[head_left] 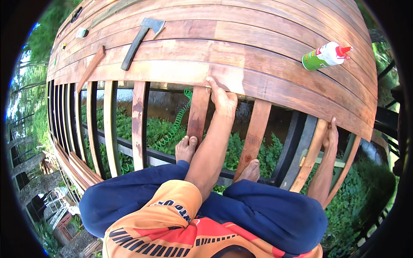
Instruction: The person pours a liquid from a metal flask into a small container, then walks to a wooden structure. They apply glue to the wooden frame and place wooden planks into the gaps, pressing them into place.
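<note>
My left hand [223, 98] is at the near edge of the front deck board [167, 72], thumb on top and fingers hidden below the edge. Further right, my right hand [331, 136] grips the same edge near the deck's right end, its fingertips partly hidden. A hatchet [140, 41] with a dark handle lies on the deck to the left. Beside it a narrow wood strip [91, 68] juts over the front edge. At the right lies a green and white glue bottle [326, 56] with a red nozzle.
Bare joists [139, 122] with open gaps run from the deck toward me; my feet [186, 149] rest on them. A green coiled hose [175, 124] hangs among plants below. Loose boards [77, 165] are stacked at the left. Small items, including a pale block [81, 32], sit far left.
</note>
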Demonstrator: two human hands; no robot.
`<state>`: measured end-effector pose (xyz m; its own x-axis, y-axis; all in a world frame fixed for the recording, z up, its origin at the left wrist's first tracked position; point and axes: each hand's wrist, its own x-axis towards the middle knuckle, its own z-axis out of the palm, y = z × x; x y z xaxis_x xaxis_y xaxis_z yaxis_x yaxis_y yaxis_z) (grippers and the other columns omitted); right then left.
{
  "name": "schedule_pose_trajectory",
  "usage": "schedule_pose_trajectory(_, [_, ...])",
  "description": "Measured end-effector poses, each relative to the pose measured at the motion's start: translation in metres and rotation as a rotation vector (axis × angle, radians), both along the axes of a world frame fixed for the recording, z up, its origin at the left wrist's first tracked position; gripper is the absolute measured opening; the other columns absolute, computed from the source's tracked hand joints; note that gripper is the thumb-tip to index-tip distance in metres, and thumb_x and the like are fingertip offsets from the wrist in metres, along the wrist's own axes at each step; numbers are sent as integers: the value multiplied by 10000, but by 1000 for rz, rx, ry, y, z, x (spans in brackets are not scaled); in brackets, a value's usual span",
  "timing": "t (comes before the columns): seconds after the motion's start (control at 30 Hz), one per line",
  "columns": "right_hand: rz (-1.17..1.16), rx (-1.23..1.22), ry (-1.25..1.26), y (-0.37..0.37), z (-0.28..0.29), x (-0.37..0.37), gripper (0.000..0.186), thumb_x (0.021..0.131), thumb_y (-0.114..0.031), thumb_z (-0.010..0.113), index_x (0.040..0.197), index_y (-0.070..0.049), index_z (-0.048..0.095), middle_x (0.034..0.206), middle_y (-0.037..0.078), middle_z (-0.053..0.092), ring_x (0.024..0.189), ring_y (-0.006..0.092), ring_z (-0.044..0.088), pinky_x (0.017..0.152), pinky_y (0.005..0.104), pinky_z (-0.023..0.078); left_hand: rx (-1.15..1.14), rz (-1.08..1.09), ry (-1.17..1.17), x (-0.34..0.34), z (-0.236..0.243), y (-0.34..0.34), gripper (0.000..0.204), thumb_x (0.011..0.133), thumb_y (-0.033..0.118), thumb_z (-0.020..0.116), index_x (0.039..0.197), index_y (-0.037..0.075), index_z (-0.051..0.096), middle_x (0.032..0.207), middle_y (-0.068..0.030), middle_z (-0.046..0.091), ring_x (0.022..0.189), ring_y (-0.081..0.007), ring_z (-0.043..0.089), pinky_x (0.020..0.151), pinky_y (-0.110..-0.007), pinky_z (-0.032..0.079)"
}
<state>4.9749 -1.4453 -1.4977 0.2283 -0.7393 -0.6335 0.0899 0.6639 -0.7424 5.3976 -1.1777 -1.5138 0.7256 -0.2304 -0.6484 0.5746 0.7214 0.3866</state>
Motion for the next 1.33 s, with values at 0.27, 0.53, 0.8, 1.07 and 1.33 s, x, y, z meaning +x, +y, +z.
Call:
schedule_pose_trajectory(0.27, [7, -16, 5, 4, 4, 6, 638, 1035, -444, 627, 1494, -27, 476, 1456, 116, 583, 1354, 254, 539, 1147, 440, 455, 301, -446, 51, -88, 16, -22, 493, 964, 301, 778, 1336, 33, 598, 1258, -94, 670, 1158, -199, 633, 1023, -361, 514])
schedule_pose_trajectory(0.53, [-52, -56, 48, 6, 4, 6, 638, 1027, -430, 644, 1473, 1, 494, 1452, 117, 597, 1311, 238, 579, 1126, 398, 472, 128, -383, -159, -94, 18, -27, 337, 1059, 150, 621, 1353, -11, 587, 1298, -121, 673, 1157, -210, 654, 1029, -373, 537])
schedule_pose_trajectory(0.8, [-7, -61, 87, 13, 18, 22, 635, 1051, -451, 596, 1485, -3, 478, 1461, 134, 584, 1318, 259, 580, 1096, 435, 509, 233, -301, -195, -97, 26, -33, 334, 1061, 147, 619, 1350, -16, 584, 1308, -121, 662, 1164, -207, 647, 1033, -364, 536])
schedule_pose_trajectory(1.07, [5, -23, 97, -4, -15, -11, 686, 1021, -529, 608, 1452, -2, 526, 1447, 107, 598, 1335, 244, 552, 1139, 418, 444, 192, -258, -253, -107, 1, -33, 350, 1056, 189, 641, 1311, -47, 598, 1276, -111, 673, 1122, -190, 642, 1006, -353, 511])
schedule_pose_trajectory(1.33, [50, 60, -26, -17, -39, -18, 814, 980, -596, 637, 1524, -17, 458, 1523, 89, 528, 1390, 248, 493, 1163, 408, 412, 1188, -1161, -799, -56, -6, 201, 462, 1068, 353, 579, 1434, 77, 530, 1410, -133, 621, 1234, -294, 628, 1112, -453, 447])
